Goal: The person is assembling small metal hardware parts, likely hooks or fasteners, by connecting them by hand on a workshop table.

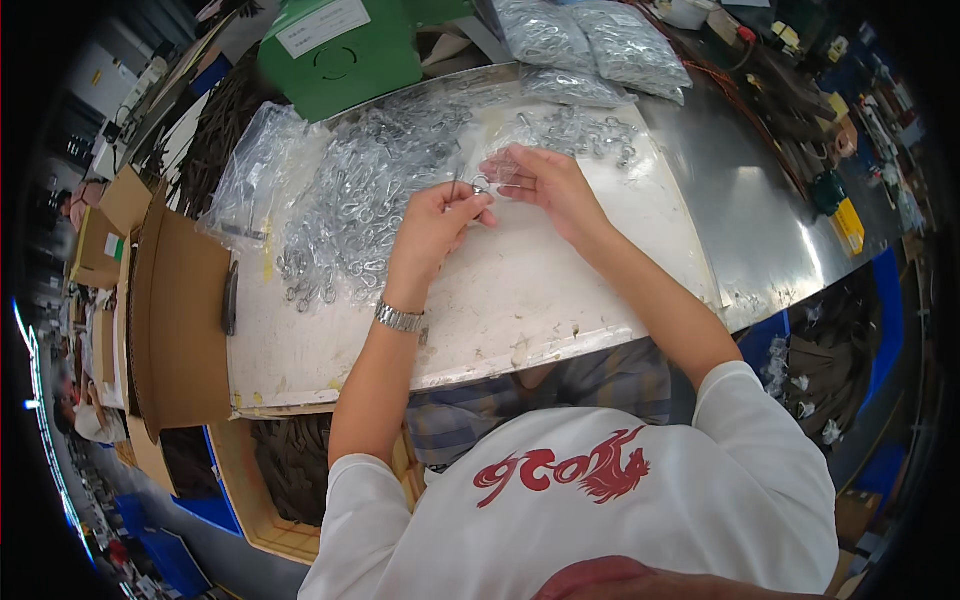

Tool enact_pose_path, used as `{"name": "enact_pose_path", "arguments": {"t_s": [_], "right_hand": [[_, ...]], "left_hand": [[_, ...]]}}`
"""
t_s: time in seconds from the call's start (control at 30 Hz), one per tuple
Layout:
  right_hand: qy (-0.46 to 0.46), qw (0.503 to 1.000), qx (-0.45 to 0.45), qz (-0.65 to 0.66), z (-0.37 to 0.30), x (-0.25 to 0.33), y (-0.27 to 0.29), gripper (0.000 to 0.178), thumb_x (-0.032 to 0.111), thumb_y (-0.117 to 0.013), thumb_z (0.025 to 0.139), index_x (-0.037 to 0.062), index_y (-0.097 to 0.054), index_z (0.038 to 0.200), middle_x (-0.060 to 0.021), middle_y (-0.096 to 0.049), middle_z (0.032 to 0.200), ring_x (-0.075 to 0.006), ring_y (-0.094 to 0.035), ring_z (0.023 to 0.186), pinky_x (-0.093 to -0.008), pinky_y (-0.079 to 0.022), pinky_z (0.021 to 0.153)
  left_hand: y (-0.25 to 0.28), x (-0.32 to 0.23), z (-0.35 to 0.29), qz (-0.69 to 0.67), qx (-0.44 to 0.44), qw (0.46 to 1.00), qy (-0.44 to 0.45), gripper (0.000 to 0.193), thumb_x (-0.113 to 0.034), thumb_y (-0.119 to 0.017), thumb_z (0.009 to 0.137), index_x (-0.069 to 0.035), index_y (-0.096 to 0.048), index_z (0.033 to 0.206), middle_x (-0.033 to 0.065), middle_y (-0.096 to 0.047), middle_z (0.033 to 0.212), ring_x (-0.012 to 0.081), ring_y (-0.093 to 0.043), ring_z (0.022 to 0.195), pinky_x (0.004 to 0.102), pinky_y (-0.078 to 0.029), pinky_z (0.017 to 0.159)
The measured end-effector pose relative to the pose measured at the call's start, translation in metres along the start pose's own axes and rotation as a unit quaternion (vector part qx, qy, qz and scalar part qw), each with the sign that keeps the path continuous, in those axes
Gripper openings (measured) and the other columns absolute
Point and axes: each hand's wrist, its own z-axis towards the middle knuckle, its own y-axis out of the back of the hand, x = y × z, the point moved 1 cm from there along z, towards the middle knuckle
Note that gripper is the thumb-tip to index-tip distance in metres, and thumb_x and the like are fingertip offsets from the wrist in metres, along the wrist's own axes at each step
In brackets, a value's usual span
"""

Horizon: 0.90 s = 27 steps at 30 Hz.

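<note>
My left hand (pixel 437 225) is closed, thumb against fingers, on a small metal ring-shaped piece (pixel 481 185). Close beside it, my right hand (pixel 550 185) has its fingers bent around a small clear plastic bag (pixel 505 170). Whether the metal piece is partly inside the bag I cannot tell. Both hands are held over the white work board (pixel 560 270). Just left of them spreads a large heap of shiny metal hooks with rings (pixel 370 180), many of them wrapped in clear plastic. A smaller scatter of similar metal pieces (pixel 590 135) lies beyond my right hand.
At the back stand a green metal box (pixel 340 60) and stacked clear bags full of metal pieces (pixel 590 45). An open cardboard box (pixel 185 310) borders the board on the left. Bare steel tabletop (pixel 760 210) extends on the right, and a wooden crate (pixel 290 535) sits below.
</note>
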Motion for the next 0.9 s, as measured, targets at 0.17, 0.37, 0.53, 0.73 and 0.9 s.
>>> {"name": "enact_pose_path", "arguments": {"t_s": [0.17, 0.37, 0.53, 0.73, 0.9], "right_hand": [[-0.046, 0.997, -0.047, 0.038, 0.0, 0.004, 0.005, 0.039, 0.035, -0.061, 0.108, -0.0008, -0.07, 0.118, -0.015, -0.076, 0.12, -0.0203, -0.073, 0.109, -0.0338, -0.058, 0.095], [-0.05, 0.998, -0.022, 0.027, -0.001, -0.001, 0.001, 0.039, 0.036, -0.062, 0.107, -0.0007, -0.07, 0.119, -0.0143, -0.077, 0.115, -0.0193, -0.074, 0.106, -0.0334, -0.059, 0.094], [-0.031, 0.999, -0.021, 0.001, 0.0, -0.004, 0.0, 0.037, 0.035, -0.062, 0.107, 0.0011, -0.072, 0.117, -0.0128, -0.078, 0.112, -0.0186, -0.075, 0.102, -0.0327, -0.06, 0.092], [-0.034, 0.999, -0.014, -0.005, -0.003, -0.005, -0.003, 0.037, 0.034, -0.061, 0.108, 0.0008, -0.072, 0.119, -0.0128, -0.078, 0.11, -0.0191, -0.075, 0.101, -0.0325, -0.06, 0.091], [-0.051, 0.998, 0.002, 0.031, -0.008, -0.009, -0.013, 0.036, 0.032, -0.06, 0.108, -0.0009, -0.071, 0.12, -0.0115, -0.077, 0.109, -0.0171, -0.074, 0.094, -0.0305, -0.06, 0.089]], "left_hand": [[0.006, -0.004, -0.002, -0.041, -0.027, 0.999, -0.02, 0.017, -0.019, -0.072, 0.1, -0.003, -0.076, 0.102, -0.0021, -0.068, 0.074, -0.0003, -0.038, 0.05, 0.0189, -0.028, 0.045], [-0.002, -0.003, -0.005, -0.061, -0.026, 0.997, -0.025, 0.02, -0.019, -0.071, 0.101, -0.003, -0.076, 0.112, -0.002, -0.068, 0.08, -0.0006, -0.038, 0.051, 0.0182, -0.029, 0.044], [-0.003, -0.002, -0.003, -0.112, -0.067, 0.99, -0.048, 0.02, -0.015, -0.067, 0.103, 0.001, -0.074, 0.113, 0.0058, -0.076, 0.092, -0.0005, -0.039, 0.05, 0.0181, -0.029, 0.043], [-0.009, 0.0, -0.006, -0.071, -0.093, 0.99, -0.079, 0.023, -0.013, -0.066, 0.102, 0.002, -0.07, 0.12, 0.0082, -0.08, 0.095, -0.0008, -0.04, 0.05, 0.0179, -0.03, 0.044], [-0.017, -0.002, -0.009, 0.076, -0.155, 0.979, -0.104, 0.031, -0.012, -0.068, 0.1, 0.0, -0.065, 0.129, 0.0065, -0.079, 0.086, 0.0035, -0.057, 0.057, 0.021, -0.041, 0.052]]}}
